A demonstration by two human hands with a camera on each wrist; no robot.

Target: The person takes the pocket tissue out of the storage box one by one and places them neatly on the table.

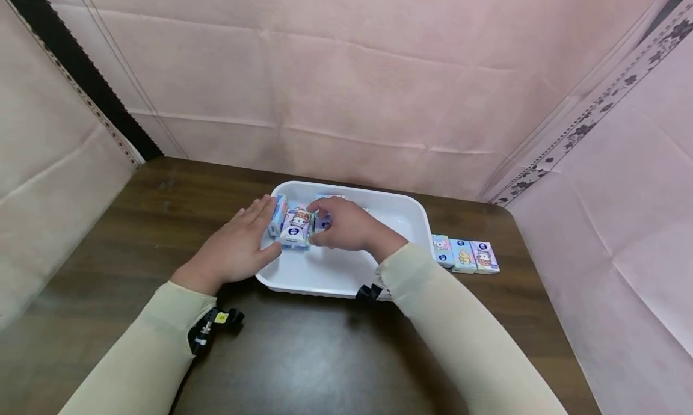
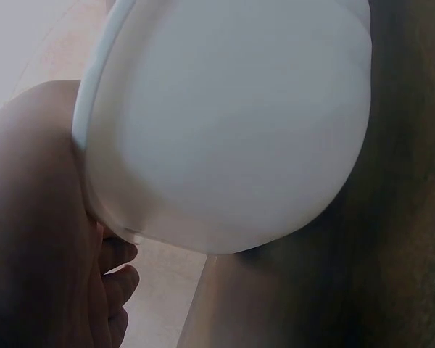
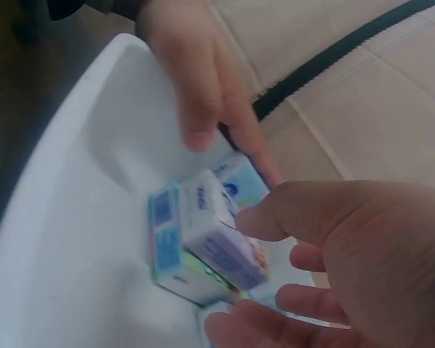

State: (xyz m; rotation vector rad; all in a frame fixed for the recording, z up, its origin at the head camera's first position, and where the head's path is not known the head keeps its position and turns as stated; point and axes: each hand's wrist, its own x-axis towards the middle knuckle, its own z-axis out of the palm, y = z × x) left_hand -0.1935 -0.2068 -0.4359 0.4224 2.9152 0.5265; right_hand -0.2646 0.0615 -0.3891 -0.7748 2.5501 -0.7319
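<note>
Right hand (image 1: 349,225): thumb and fingers parted, gripped nothing. Printed pack (image 1: 296,224) lay just left of fingertips, inside tray (image 1: 325,276). Left hand (image 1: 237,246), straight-fingered, blocked tray's rim beyond. Pack row (image 1: 464,256) sat right, outside.

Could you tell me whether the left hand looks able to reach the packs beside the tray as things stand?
Probably not easily: the left hand is at the opposite end of the tray, and the right arm lies across the way to the packs.
</note>
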